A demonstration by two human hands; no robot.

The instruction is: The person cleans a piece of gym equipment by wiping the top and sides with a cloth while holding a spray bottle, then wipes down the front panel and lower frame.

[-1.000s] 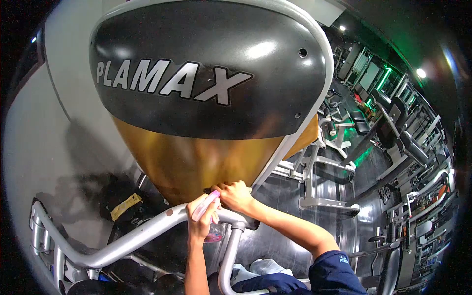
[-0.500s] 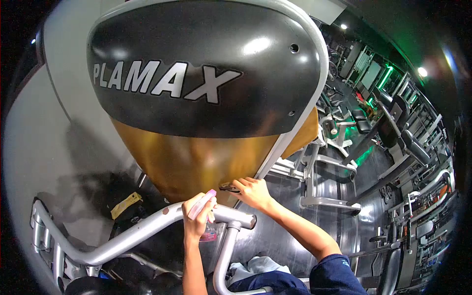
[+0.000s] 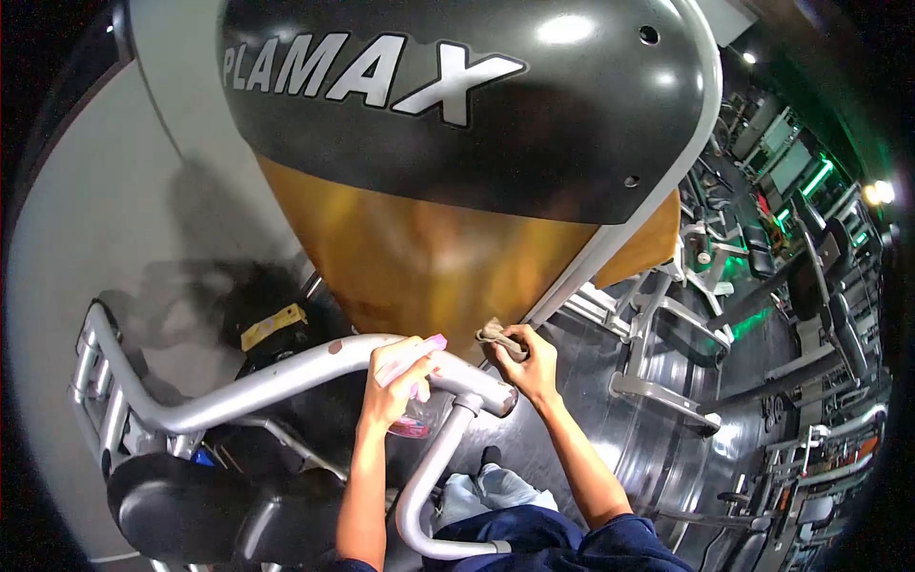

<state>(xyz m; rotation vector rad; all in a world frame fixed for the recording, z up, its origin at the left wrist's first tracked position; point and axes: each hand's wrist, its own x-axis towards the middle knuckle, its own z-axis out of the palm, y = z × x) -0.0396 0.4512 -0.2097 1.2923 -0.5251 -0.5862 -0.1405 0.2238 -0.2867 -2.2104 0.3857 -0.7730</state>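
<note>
My left hand (image 3: pixel 386 386) is closed round the neck of a spray bottle (image 3: pixel 412 422), a clear one with a pink and white trigger head. It is right over the silver tube frame (image 3: pixel 276 381) of a gym machine. A crumpled grey-brown cloth (image 3: pixel 496 336) is pinched in my right hand (image 3: pixel 536 370), near the tube's capped end. Behind both hands rises the machine's large cover, with a glossy gold lower panel (image 3: pixel 429 248) and a black upper panel (image 3: pixel 534 143) lettered PLAMAX. The cloth overlaps the gold panel's lower edge in this view.
A black padded seat (image 3: pixel 181 505) lies at lower left, under the tube. Beyond it is a yellow label (image 3: pixel 274 327) on something dark by the grey wall (image 3: pixel 86 238). Other gym machines (image 3: pixel 667 353) stand on the dark floor to the right.
The view has tipped downward, so the cover sits higher and more to the right. My right hand has turned, and the cloth now shows bunched up in its fingers. My left hand keeps the bottle.
</note>
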